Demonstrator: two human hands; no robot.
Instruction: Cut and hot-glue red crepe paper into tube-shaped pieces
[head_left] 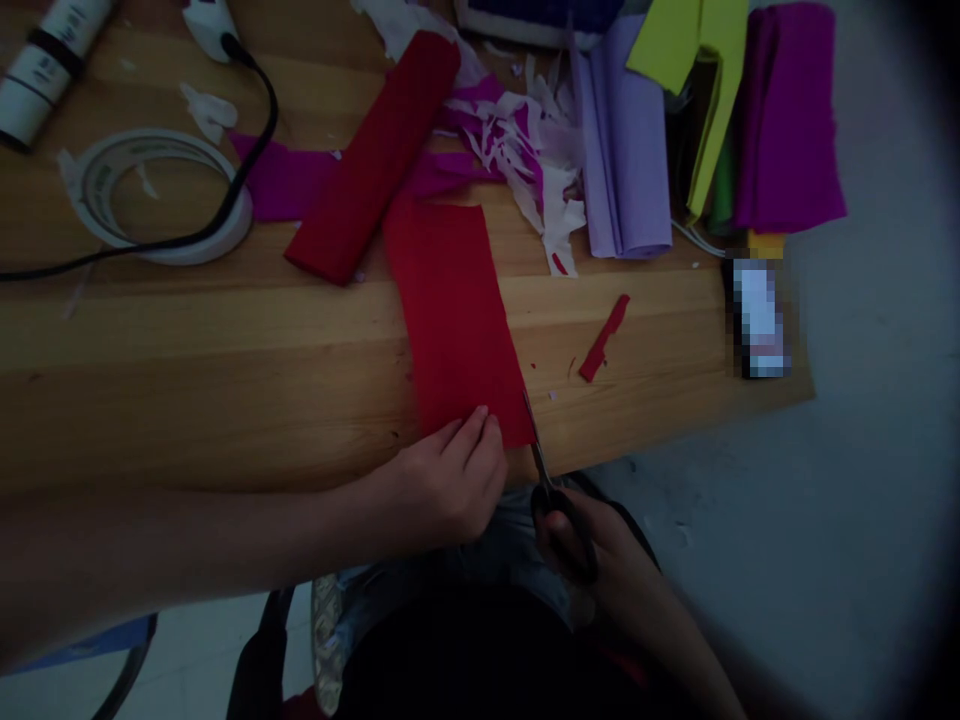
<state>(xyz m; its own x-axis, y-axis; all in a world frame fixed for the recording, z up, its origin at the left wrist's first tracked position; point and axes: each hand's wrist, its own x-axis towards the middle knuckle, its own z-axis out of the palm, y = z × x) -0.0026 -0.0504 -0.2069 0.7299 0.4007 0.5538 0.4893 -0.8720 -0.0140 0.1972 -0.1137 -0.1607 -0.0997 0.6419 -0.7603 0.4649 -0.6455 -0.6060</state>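
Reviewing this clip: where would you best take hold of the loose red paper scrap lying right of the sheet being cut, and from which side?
Probably pinch the red scrap at its wider lower end, coming from the near table edge: it lies flat, thin, slanted, with bare wood around it.

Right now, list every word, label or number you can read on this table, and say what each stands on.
No text is readable.
White tube, top left: dark bands and marks, too blurred to read.
Small object at the table's right edge: pixelated, unreadable.
Tape roll, red crepe sheet, scissors: no print visible.
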